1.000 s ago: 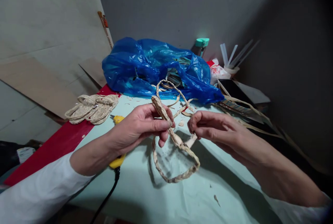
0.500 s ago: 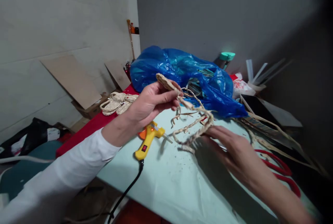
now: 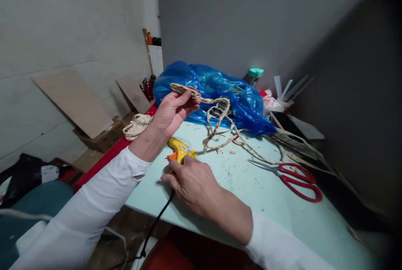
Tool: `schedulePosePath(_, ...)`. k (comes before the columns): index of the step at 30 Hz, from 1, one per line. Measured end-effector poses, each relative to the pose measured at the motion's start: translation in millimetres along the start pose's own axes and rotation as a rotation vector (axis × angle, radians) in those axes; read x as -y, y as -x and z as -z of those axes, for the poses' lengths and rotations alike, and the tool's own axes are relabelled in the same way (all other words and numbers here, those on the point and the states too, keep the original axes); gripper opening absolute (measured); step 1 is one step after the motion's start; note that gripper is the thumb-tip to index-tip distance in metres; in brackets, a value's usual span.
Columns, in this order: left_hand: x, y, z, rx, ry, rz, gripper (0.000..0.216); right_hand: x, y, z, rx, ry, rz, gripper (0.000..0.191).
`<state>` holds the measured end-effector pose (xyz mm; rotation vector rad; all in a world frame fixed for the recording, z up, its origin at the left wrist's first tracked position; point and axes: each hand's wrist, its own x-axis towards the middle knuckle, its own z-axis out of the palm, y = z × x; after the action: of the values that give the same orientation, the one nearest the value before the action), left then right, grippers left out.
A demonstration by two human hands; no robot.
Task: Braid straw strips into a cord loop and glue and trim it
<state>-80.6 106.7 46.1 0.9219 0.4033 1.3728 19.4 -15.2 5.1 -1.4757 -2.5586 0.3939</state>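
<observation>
My left hand is raised above the table, pinching a flat coil of braided straw cord between thumb and fingers. From the coil, the long loose end of the cord loops to the right and down onto the tabletop. Below it, my right hand has its fingers round the handle of a yellow hot glue gun with an orange trigger. The hand covers most of the handle; a black cable runs off the table edge.
Red-handled scissors lie to the right on the pale green tabletop. A blue plastic bag fills the back. Coiled straw pieces sit on the red cloth at left. Clear sticks stand at the back right.
My right hand has left the braided cord and moved left onto the glue gun. The scissors show more fully. My left hand keeps the coil, and the loose cord hangs down.
</observation>
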Motion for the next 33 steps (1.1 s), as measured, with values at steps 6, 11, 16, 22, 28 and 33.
schedulePosePath(6,-9,-20,6,-0.028,0.035,-0.125,0.007,-2,9,6,-0.027,-0.150,-0.013,0.034)
schedulePosePath(11,-9,-28,11,-0.044,0.006,-0.116,0.008,-3,56,4,-0.097,-0.640,-0.131,0.018)
schedulePosePath(16,2,-21,18,-0.069,-0.026,-0.074,0.010,-30,114,7,-0.312,-0.903,-0.360,0.022)
schedulePosePath(22,23,-11,20,-0.074,-0.102,0.039,0.009,-80,142,48,-0.759,-1.208,-0.759,0.039)
schedulePosePath(28,31,25,1,0.079,-0.217,0.233,0.016,-100,125,86,-0.743,-1.240,-0.563,0.019)
schedulePosePath(33,35,40,-8,0.192,-0.248,0.329,0.016,-131,113,67,-0.697,-0.967,-0.434,0.039)
